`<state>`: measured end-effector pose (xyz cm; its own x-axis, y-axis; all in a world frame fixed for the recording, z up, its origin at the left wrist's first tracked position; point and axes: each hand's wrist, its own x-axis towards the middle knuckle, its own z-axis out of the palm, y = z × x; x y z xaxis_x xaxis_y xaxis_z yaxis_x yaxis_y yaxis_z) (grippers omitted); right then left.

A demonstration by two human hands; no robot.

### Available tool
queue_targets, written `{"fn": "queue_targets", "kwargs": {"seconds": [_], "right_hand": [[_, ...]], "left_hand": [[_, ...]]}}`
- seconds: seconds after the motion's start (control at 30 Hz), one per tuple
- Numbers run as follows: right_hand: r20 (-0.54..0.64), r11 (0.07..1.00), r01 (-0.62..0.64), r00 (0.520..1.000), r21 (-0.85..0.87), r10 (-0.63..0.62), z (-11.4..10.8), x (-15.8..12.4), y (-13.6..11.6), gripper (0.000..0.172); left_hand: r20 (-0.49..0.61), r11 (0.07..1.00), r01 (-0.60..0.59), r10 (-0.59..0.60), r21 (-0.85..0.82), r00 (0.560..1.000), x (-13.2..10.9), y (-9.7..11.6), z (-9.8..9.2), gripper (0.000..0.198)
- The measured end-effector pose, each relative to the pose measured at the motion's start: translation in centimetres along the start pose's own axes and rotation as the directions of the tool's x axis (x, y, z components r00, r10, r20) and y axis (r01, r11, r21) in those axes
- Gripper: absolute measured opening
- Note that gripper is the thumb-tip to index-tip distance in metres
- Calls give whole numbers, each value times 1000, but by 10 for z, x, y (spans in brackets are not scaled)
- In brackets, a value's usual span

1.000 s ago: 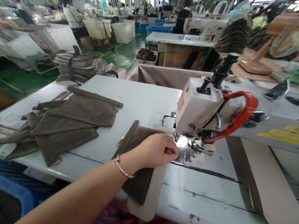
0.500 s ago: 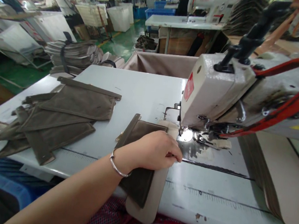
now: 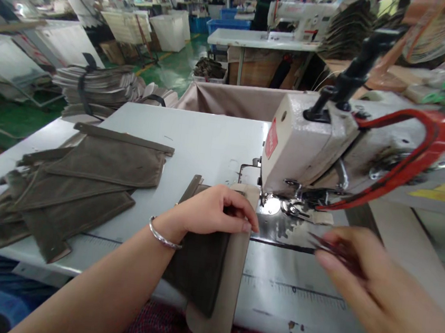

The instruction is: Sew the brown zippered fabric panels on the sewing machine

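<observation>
The dark fabric panel (image 3: 199,270), stacked on a beige strip (image 3: 231,294), sits under the left hand (image 3: 213,213), whose curled fingertips pin its edge just short of the sewing machine (image 3: 304,148) foot. New since a second ago: the right hand (image 3: 372,288) has come in, pinching a thin dark tool (image 3: 329,246) that's too blurry to ID. The left hand has barely shifted, so I'd say the piece is being held, not fed. More panels (image 3: 86,173) are piled off to the left of that hand.

Left hand (image 3: 213,213) presses olive fabric piece (image 3: 200,265) beside sewing machine (image 3: 307,149).
</observation>
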<state>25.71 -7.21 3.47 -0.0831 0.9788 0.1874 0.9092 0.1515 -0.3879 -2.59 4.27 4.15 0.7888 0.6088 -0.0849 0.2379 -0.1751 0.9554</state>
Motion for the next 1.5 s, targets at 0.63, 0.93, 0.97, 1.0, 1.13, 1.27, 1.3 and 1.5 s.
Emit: {"fn": "queue_targets", "kwargs": {"seconds": [0.63,0.93,0.97,1.0,1.13,1.27,1.3,1.5], "right_hand": [[74,979,115,992,-168,-104,48,58,-34,28],[363,948,51,916,315,-170,21,25,-51,21],[325,951,12,938,310,-118,25,25,-53,22],[288,950,-21,955,312,-73,29,25,-56,22],[135,957,37,988,288,-79,47,33,-73,14],[56,962,156,983,223,-172,61,41,-87,15],[52,964,163,983,212,-178,63,43,-88,16],[51,963,148,985,224,-164,67,42,-89,17]], "left_hand": [[-126,982,-47,25,-182,992,0,-9,-4,14],[-317,891,-133,-13,-434,948,3,-15,-5,10],[-321,884,-135,-18,-448,947,3,-16,-5,10],[-321,879,-134,-23,-457,947,3,-16,-5,11],[-315,876,-123,-35,-467,949,3,-14,-4,15],[-310,868,-133,-26,-479,950,3,-13,-3,15],[-304,867,-134,-21,-481,952,3,-13,-3,15],[-276,884,-175,54,-434,960,1,-11,-4,18]]}}
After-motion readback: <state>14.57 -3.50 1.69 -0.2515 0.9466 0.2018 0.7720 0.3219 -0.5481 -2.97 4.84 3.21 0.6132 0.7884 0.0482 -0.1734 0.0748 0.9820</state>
